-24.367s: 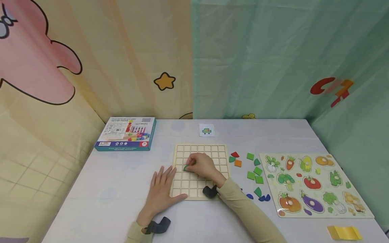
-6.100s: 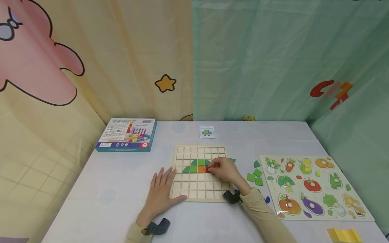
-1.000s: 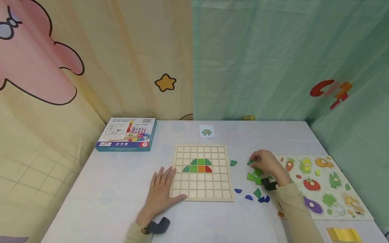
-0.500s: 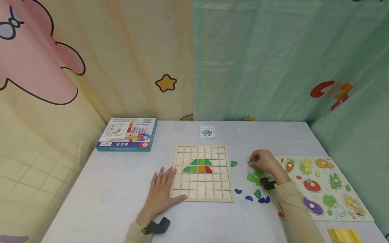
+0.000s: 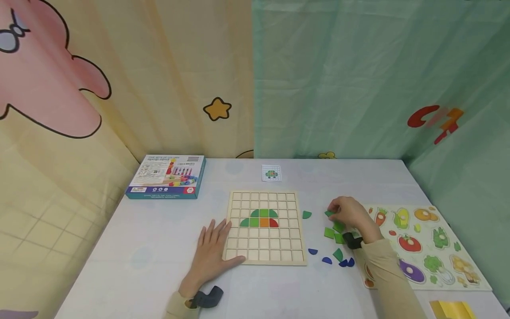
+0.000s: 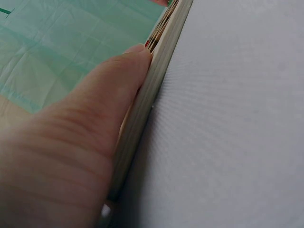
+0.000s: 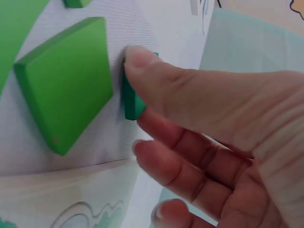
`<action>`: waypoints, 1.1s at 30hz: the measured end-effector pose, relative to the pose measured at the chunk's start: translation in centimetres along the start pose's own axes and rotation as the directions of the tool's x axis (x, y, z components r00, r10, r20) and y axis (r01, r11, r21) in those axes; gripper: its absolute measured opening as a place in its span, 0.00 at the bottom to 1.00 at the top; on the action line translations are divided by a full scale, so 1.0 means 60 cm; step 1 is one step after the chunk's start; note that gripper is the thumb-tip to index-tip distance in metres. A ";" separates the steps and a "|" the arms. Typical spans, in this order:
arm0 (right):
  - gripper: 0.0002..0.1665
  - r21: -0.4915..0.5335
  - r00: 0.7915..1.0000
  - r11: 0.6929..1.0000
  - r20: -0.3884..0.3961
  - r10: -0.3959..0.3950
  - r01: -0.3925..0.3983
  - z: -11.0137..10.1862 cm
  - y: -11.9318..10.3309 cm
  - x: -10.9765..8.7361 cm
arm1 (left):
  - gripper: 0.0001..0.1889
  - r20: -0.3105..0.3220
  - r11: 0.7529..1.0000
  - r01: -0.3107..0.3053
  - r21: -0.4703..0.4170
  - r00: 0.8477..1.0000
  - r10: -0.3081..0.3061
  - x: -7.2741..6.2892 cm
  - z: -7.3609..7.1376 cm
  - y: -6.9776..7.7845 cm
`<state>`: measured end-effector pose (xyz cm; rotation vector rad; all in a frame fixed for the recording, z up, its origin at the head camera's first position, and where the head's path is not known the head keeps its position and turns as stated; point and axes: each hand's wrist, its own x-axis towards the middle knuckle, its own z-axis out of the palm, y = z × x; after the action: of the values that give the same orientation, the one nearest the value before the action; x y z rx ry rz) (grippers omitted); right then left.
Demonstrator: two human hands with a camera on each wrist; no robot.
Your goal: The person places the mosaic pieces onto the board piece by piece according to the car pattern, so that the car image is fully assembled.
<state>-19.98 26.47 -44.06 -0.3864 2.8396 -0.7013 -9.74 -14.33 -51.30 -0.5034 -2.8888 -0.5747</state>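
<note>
My left hand lies flat with spread fingers along the left edge of the wooden grid board; its thumb touches the board's edge in the left wrist view. In the board's upper middle sits a dome of green pieces, an orange square and a red quarter-circle. To the right, my right hand pinches a dark green quarter-circle piece between thumb and forefinger, close over the table. Light green squares lie right beside those fingertips.
Another green quarter-circle lies by the board's right edge. Blue half-circles and a green quarter-circle lie nearer. A vegetable puzzle is under the right forearm. Behind are a pattern card and a box; a yellow block is front right.
Over the longer span, green, orange and red pieces went onto the board. My right hand moved from the board to the loose pieces, hardly shifting in the last second. The left hand stayed put.
</note>
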 end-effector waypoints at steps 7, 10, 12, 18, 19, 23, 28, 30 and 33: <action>0.11 0.034 0.998 0.999 -0.051 -0.026 0.028 0.006 0.001 -0.001 | 0.54 0.001 1.000 -0.003 0.003 1.000 0.003 0.000 0.000 0.000; 0.12 0.064 0.994 0.997 -0.100 -0.048 0.054 0.013 0.005 -0.005 | 0.54 0.002 1.000 -0.003 0.004 1.000 0.003 0.000 0.001 0.000; 0.11 0.093 0.990 0.994 -0.130 -0.050 0.062 0.018 0.004 -0.009 | 0.54 0.002 1.000 -0.004 0.003 1.000 0.004 0.000 0.001 0.000; 0.06 0.177 0.976 0.978 -0.207 -0.068 0.106 0.037 -0.015 -0.014 | 0.54 -0.002 1.000 -0.005 0.008 1.000 0.005 -0.001 0.000 0.001; 0.06 0.188 0.974 0.975 -0.214 -0.074 0.115 0.040 -0.020 -0.014 | 0.54 -0.005 1.000 -0.006 0.007 1.000 0.006 -0.001 0.000 0.001; 0.05 0.217 0.969 0.964 -0.222 -0.107 0.156 0.053 -0.043 -0.010 | 0.54 -0.010 1.000 -0.009 0.003 1.000 0.009 -0.001 -0.002 0.001; 0.04 0.276 0.967 0.938 -0.201 -0.158 0.211 0.071 -0.078 -0.003 | 0.54 -0.004 1.000 -0.007 0.008 1.000 0.007 0.000 -0.001 0.001; 0.04 0.296 0.968 0.930 -0.190 -0.165 0.217 0.079 -0.092 0.000 | 0.54 -0.003 1.000 -0.005 0.008 1.000 0.005 0.000 -0.001 0.001; 0.03 0.320 0.975 0.926 -0.156 -0.156 0.199 0.091 -0.110 0.005 | 0.54 -0.001 1.000 -0.002 0.004 1.000 0.002 0.000 -0.002 0.001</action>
<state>-17.61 18.42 -45.68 -0.5639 2.7471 -1.2646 -9.73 -14.30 -51.16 -0.5058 -2.8878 -0.5678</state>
